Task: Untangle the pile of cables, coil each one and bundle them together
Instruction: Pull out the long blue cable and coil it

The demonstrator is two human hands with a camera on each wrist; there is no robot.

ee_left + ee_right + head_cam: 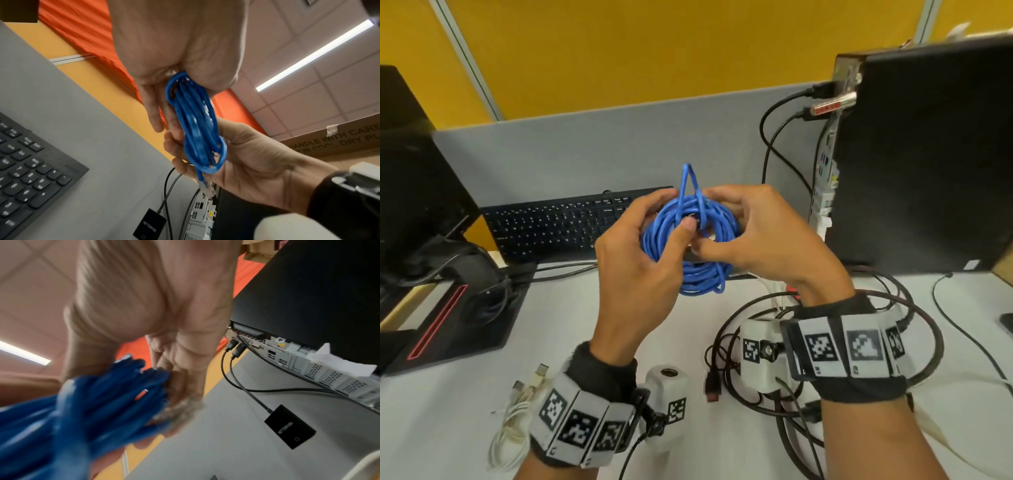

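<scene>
A: Where is the blue cable [690, 240] now?

B: It is wound in a round coil and held up in the air above the worktop [465, 404], in front of the black keyboard [551, 226]. One loop of it stands up above the coil.

A: And the hands?

B: The left hand [640, 267] has its fingers behind the left side of the coil and its thumb pressed on the front, so it grips the coil. The right hand [763, 240] has its fingers curled over the top right of the coil and its thumb is at the middle of the coil. In the left wrist view the clear plug of the blue cable [205, 186] hangs below the fingers of this hand.

A: What lies on the worktop?

B: Under the right wrist there is a loose pile of black cables [835, 401], with a dark plug [713, 386] at its left edge. Near the left wrist lies a white cable [513, 425], loosely gathered, with two pale plugs. A black computer tower [928, 164] stands at the right with black cables plugged in its back. A black monitor stand [458, 308] is at the left.
</scene>
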